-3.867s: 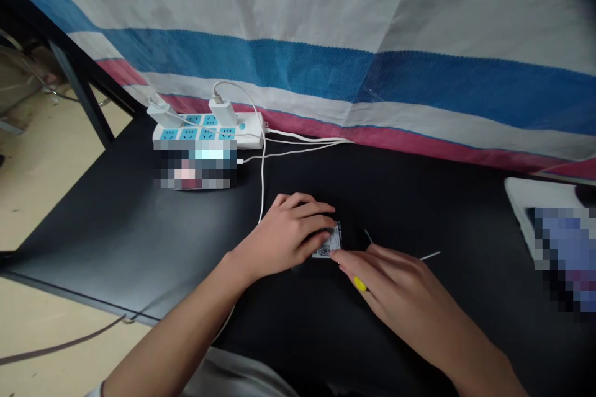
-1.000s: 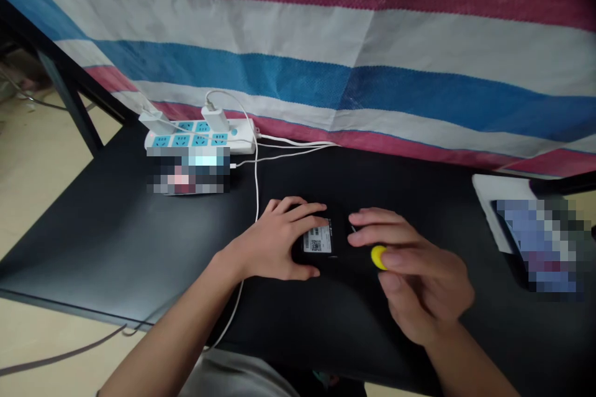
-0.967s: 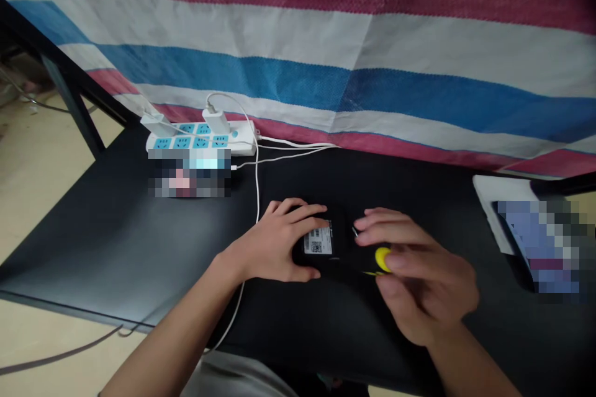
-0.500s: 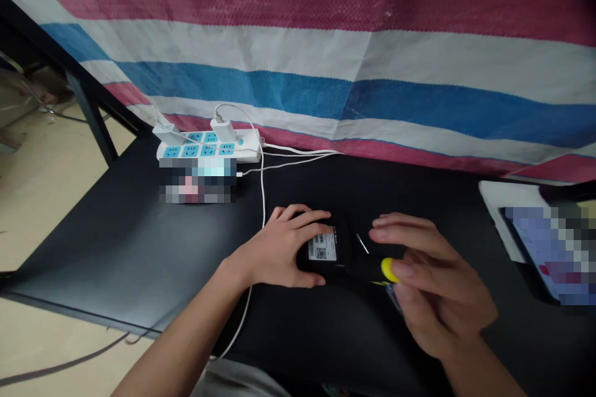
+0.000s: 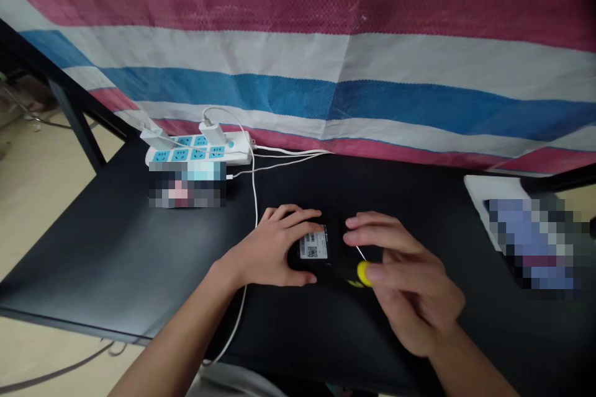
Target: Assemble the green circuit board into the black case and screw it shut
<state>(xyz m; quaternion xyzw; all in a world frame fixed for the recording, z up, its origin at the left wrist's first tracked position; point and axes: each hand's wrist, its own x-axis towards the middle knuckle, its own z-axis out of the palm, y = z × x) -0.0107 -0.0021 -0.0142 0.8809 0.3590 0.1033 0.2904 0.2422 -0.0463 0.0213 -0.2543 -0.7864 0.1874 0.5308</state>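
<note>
A small black device (image 5: 321,260) with a white label (image 5: 313,245) lies on the black table (image 5: 116,248). My left hand (image 5: 274,248) lies over the device's left side, fingers curled round it. My right hand (image 5: 405,285) pinches a small screwdriver with a yellow cap (image 5: 363,273), its thin metal shaft pointing towards the device's right edge. The screwdriver's dark handle is mostly hidden against the dark device.
A white power strip (image 5: 200,149) with blue sockets and plugged chargers sits at the back left. White cables (image 5: 255,198) run across the table towards me. A white object (image 5: 493,198) lies at the right. A striped tarp (image 5: 326,62) hangs behind.
My right hand with the yellow-capped screwdriver has drifted slightly left, closer to the device. My left hand has kept hold of the device. The view shifted a little.
</note>
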